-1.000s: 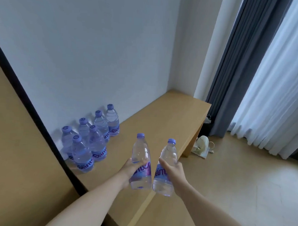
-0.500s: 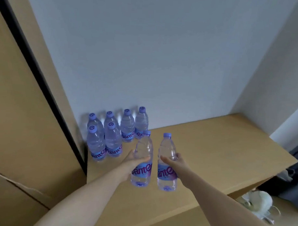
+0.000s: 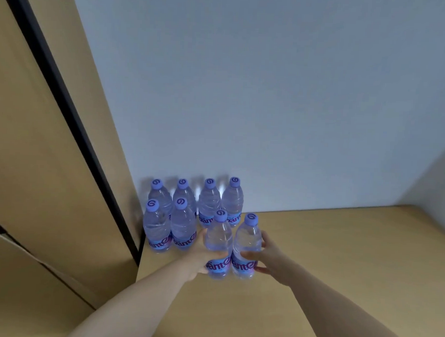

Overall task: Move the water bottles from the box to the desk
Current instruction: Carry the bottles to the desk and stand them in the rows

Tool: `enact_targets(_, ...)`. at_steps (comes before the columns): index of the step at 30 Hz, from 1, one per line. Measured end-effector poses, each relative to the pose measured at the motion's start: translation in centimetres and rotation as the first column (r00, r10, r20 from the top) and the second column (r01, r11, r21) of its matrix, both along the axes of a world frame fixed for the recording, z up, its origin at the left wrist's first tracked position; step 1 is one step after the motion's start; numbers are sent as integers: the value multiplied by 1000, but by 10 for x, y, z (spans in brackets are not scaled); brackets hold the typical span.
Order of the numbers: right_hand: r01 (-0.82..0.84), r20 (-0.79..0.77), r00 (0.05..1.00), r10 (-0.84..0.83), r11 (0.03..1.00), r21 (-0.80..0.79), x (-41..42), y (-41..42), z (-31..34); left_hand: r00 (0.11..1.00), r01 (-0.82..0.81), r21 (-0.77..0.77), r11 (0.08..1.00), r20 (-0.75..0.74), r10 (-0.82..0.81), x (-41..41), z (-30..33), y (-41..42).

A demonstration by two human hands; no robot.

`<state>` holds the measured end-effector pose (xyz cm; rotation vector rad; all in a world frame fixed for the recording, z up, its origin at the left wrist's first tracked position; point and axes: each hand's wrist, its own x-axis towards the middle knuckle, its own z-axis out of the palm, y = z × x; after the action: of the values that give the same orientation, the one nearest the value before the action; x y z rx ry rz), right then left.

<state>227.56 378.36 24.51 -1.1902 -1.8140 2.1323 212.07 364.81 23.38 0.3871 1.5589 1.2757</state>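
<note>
Left hand: the left hand point(image 3: 203, 253) is wrapped round the middle of the left-held bottle point(image 3: 218, 246), thumb across the front above the label, fingers hidden behind it.
Right hand: the right hand point(image 3: 270, 258) grips the right-held bottle point(image 3: 246, 247) from its right side, thumb across the front near the label, fingers curled round the far side.
Held bottles: both stand upright, side by side and touching or nearly so, purple caps up, pink-lettered labels facing the camera; their bases are at the table point(image 3: 339, 248) surface, but whether they rest on it I cannot tell.
Standing bottles: six bottles point(image 3: 183, 225) stand upright on the table beyond and to the left of the left hand, four in a back row against the wall point(image 3: 244, 93) and two in front of them; the nearest front one is just beside the left hand's knuckles.
Back row right end: the two rightmost back bottles stand directly behind the held pair, partly hidden by them.
Table: light wood, stretching away to the right of the right hand.
Panel: a tan wooden panel point(image 3: 40, 162) with a black edge strip rises left of the left hand, next to the standing bottles.
Forearms: both bare, reaching in from the lower edge.
</note>
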Motion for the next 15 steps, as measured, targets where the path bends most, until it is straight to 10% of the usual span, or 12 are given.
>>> enact_targets(15,-22,-15,1000,25,979,205,-38,23,-23,924,-346,31,938,-162,346,-6,-16,31)
